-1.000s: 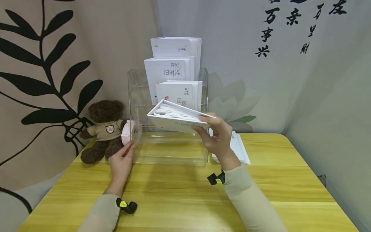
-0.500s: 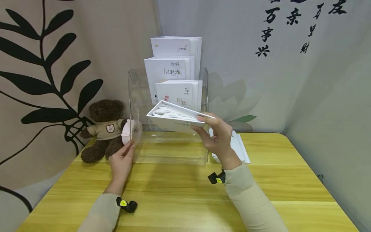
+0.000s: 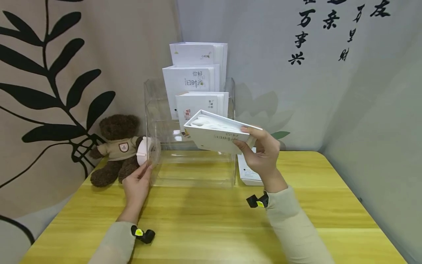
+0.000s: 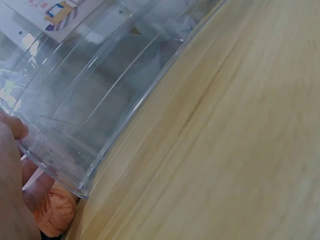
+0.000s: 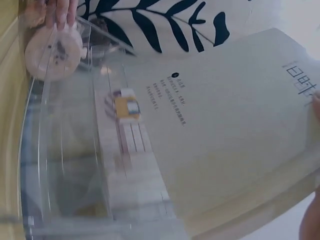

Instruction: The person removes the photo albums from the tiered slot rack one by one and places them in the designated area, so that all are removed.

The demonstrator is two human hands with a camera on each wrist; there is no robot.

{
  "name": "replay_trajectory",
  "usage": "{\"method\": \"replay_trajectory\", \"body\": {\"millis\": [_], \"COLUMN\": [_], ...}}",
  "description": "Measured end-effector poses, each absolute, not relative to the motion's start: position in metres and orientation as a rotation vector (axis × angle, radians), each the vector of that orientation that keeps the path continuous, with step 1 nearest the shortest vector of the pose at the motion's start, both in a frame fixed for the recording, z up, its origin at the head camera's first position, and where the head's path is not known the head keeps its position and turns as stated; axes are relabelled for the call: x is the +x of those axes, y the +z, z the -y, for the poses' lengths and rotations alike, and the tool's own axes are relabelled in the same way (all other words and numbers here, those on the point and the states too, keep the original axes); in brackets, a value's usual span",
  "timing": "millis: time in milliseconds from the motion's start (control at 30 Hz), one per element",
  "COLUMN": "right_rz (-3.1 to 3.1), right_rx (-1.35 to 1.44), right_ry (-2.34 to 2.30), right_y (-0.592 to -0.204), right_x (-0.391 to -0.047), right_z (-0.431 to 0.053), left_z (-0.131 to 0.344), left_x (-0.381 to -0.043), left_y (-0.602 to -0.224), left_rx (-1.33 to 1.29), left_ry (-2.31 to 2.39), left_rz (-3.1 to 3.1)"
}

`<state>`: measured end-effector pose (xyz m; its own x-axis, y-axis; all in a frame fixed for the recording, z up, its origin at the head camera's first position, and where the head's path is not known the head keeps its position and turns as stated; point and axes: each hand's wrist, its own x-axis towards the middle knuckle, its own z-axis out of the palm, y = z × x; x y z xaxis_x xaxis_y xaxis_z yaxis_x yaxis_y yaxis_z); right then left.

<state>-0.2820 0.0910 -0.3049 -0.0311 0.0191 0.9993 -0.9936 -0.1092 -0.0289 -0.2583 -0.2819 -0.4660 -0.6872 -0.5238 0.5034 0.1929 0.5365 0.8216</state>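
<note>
My right hand (image 3: pixel 265 156) grips a white box (image 3: pixel 215 141) by its right end, thumb on the printed front and fingers at the upper edge. The box is tilted, its open side upward, with white cord-like coils (image 3: pixel 211 123) inside. Its lettered face (image 5: pixel 215 130) fills much of the right wrist view. Behind it stands a clear plastic tiered rack (image 3: pixel 194 182). My left hand (image 3: pixel 136 187) pinches the rack's left side panel near the bottom; thumb and fingers lie on either side of the plastic in the left wrist view. The rack's middle is partly hidden by the held box.
Three white boxes stand tiered in the rack, the topmost (image 3: pixel 191 55) at the back. Another white box (image 3: pixel 248 174) lies right of it on the wooden desk (image 3: pixel 197 227). Left are a brown teddy bear (image 3: pixel 120 146), a pale pink round object (image 3: pixel 143 152) and orange yarn (image 4: pixel 55 212).
My right hand has moved right with the white box, whose lettered front now shows more. More of the lowest box in the rack is visible. The left hand has stayed on the rack.
</note>
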Motion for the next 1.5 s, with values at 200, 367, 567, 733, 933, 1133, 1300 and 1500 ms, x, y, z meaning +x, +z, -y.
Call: {"method": "replay_trajectory", "body": {"millis": [200,367,567,733,933,1133,1300,1500], "right_rz": [1.258,1.321,1.363,1.429,1.604,1.801,1.893,1.797], "right_rx": [1.195,1.108,0.996,0.927,0.735,0.365,0.099,0.015], "right_ry": [1.250,1.221,1.182,1.127,1.010,1.216,1.340,1.728], "right_y": [-0.314,-0.325,-0.326,-0.327,-0.352,-0.388,-0.417,-0.439], "right_x": [-0.290,-0.293,-0.287,-0.281,-0.292,-0.311,-0.322,-0.326], "right_z": [-0.124,-0.155,-0.182,-0.200,-0.242,-0.288,-0.314,-0.336], "left_z": [0.281,0.281,0.284,0.286,0.284,0.283,0.284,0.283], "left_x": [-0.258,-0.259,-0.258,-0.256,-0.257,-0.257,-0.258,-0.259], "left_y": [-0.464,-0.465,-0.466,-0.465,-0.465,-0.465,-0.464,-0.464], "left_rx": [0.268,0.244,0.249,0.276,0.287,0.304,0.306,0.323], "left_ry": [-1.214,-1.191,-1.182,-1.186,-1.190,-1.207,-1.211,-1.216], "left_rz": [2.008,2.006,2.012,2.025,2.053,2.054,2.048,2.067]}}
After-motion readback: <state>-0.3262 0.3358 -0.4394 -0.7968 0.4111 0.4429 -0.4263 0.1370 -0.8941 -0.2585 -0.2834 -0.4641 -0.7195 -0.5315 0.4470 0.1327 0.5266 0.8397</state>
